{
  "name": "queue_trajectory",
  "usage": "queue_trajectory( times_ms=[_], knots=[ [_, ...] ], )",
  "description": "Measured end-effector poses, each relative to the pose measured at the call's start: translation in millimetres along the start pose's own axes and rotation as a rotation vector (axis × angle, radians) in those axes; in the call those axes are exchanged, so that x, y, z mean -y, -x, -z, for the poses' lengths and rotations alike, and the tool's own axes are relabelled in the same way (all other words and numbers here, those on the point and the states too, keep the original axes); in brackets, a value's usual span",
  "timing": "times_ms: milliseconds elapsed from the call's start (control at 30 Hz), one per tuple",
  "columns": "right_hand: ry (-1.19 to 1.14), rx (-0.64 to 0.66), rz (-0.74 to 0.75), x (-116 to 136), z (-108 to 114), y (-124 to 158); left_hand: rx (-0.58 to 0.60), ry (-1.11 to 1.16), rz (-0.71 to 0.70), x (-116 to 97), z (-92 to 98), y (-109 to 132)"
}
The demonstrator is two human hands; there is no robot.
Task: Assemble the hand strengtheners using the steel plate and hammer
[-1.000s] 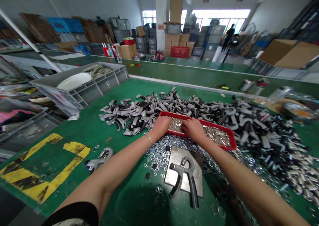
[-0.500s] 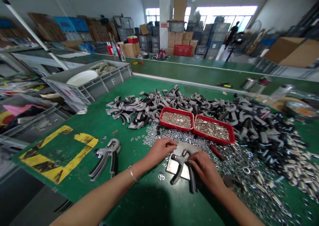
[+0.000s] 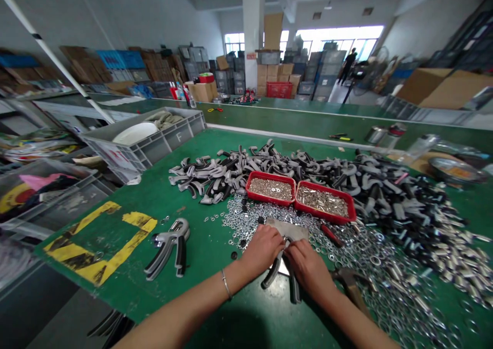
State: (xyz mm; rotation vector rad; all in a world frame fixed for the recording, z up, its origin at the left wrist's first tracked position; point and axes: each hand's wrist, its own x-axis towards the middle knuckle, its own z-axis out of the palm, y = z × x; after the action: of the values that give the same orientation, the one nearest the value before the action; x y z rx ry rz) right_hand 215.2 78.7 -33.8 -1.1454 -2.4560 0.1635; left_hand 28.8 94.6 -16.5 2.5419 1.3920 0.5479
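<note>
Factory hall with stacked cartons (image 3: 273, 72) fills the upper part of the frame, and a green workbench (image 3: 208, 246) runs across the middle and lower part. At its left side stands a grey plastic crate (image 3: 142, 146). Across the centre lies a big pile of grey and black grip handles (image 3: 231, 172), with two red trays of small metal parts (image 3: 270, 189) just in front, and loose steel washers (image 3: 246, 220) spread below them. At lower centre, a hand grip exerciser (image 3: 272, 272) rests on a steel plate (image 3: 287, 228). The left hand (image 3: 262, 251) and right hand (image 3: 306, 267) are both curled, fingers closed around its head, though they hide the exact contact. It looks stiff and fairly light; the rubber handles seem the surest place to hold.
</note>
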Motion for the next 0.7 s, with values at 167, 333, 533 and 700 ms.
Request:
queue_trajectory(
  times_ms=[167,333,533,700],
  knots=[
    [0.013,0.024,0.019,0,3,11,-0.027,0.009,-0.082,2,-6.1,9],
    [-0.007,0.092,0.076,-3,11,19,-0.034,0.021,-0.129,-1,-4.7,18],
    [0.062,0.099,0.142,-3,14,22,-0.056,-0.055,-0.168,-9,-9.7,20],
    [0.118,0.061,0.217,-5,15,31,-0.080,-0.140,-0.236,-9,-15.7,21]
  ],
)
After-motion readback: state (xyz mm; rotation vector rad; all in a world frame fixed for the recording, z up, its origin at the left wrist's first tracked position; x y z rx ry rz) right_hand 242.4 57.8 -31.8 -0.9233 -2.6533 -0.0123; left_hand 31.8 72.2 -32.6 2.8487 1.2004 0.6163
